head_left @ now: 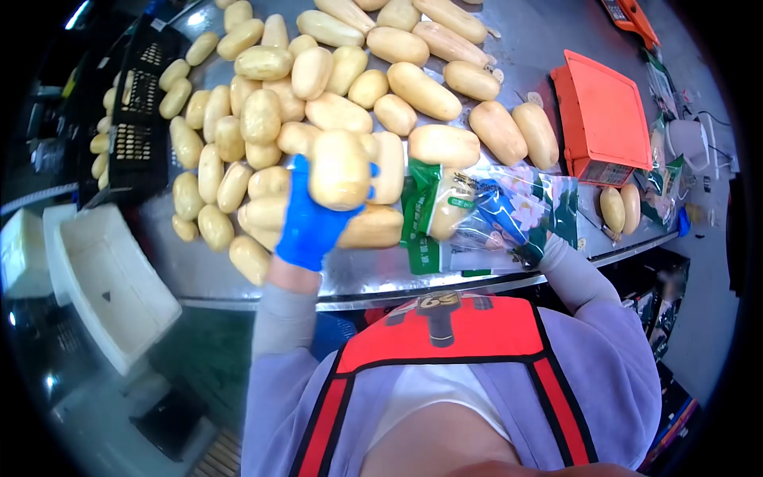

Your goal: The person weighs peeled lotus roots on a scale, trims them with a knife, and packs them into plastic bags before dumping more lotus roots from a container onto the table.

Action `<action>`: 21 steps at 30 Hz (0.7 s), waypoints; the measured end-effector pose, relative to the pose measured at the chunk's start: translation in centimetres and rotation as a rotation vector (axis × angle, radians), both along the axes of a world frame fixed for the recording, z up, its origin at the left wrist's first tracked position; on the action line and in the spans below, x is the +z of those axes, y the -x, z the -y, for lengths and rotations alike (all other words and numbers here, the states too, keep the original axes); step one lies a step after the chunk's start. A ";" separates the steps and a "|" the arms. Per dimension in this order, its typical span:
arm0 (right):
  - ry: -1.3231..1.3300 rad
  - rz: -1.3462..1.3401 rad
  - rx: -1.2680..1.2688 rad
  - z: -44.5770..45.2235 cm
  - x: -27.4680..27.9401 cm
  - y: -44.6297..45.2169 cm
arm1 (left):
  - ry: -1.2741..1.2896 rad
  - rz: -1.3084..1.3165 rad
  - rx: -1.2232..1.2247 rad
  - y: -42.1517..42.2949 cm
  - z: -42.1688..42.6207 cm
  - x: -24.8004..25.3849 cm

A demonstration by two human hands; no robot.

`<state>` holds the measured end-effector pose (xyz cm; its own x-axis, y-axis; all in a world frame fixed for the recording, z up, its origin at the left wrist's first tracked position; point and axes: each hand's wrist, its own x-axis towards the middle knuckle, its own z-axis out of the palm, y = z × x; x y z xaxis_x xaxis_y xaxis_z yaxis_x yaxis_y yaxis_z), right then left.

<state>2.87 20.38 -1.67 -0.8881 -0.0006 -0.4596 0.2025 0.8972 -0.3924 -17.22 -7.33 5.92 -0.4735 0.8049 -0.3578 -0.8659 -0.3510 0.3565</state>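
My left hand [306, 226], in a blue glove, is wrapped round a thick, pale lotus root piece [340, 171] and lifts it above the metal table [318, 282]. My right hand [505, 213], also gloved in blue, shows partly through a clear plastic bag [536, 199] with green edges and a printed pink flower. The bag's film and print blur its fingers, which appear to grip the bag. Another lotus root segment [450, 208] shows at the bag's left end, behind film. Many loose lotus roots [425, 91] lie around and beyond my hands.
An orange-red plastic basket [602, 111] stands at the right, with two small lotus roots [620, 209] in front of it. A black crate [139, 119] borders the left side. Below it is a white foam box [119, 278]. An orange device [632, 20] lies at the far right.
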 end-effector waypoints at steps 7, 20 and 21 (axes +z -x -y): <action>-0.056 -0.592 0.193 -2.0 0.3 -4.8 | 0.296 -0.077 0.191 -10.6 -5.7 1.5; 1.292 -0.564 -0.641 0.3 5.8 -15.6 | 0.531 -0.858 0.132 -27.7 -15.3 -0.7; 1.296 -0.597 -0.697 0.0 4.8 -15.1 | 0.523 -0.856 0.144 -28.2 -15.3 -0.7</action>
